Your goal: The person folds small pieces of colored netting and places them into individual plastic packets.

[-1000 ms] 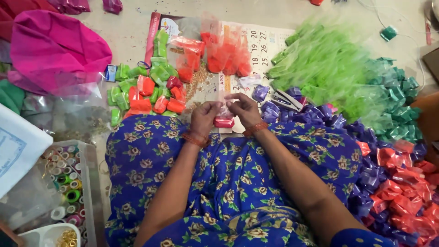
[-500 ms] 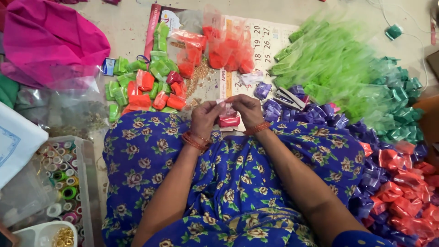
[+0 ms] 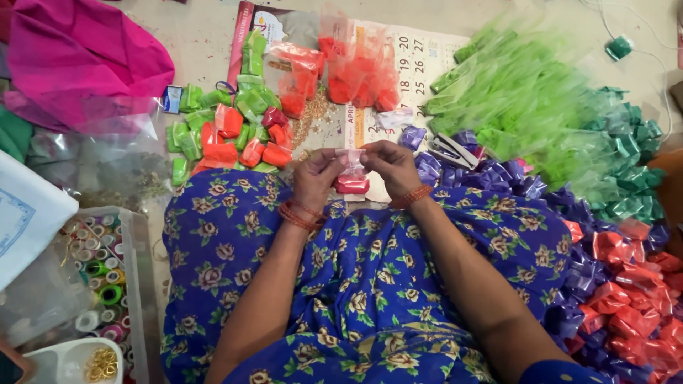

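We look down over a lap in a blue flowered dress onto a floor crowded with small packets. Both hands meet just past the knees: our left hand [image 3: 318,178] and right hand [image 3: 388,165] each pinch a top corner of a small clear pouch [image 3: 351,178] that hangs between them, its bottom filled with red material. The fingers are closed on its upper edge, as if folding or sealing it. Judging by the piles, much is already done: a heap of filled green and red packets [image 3: 226,135] lies just ahead to the left, and larger red-filled bags [image 3: 356,71] rest on a printed calendar sheet [image 3: 420,64]. To the right spread green plastic pouches [image 3: 526,99], then purple bows [image 3: 491,178] and red bows [image 3: 626,284], which may be stock yet to be used. A stapler [image 3: 455,151] sits near the right hand. At the left are pink cloth [image 3: 78,57] and a tray of thread spools [image 3: 99,284].
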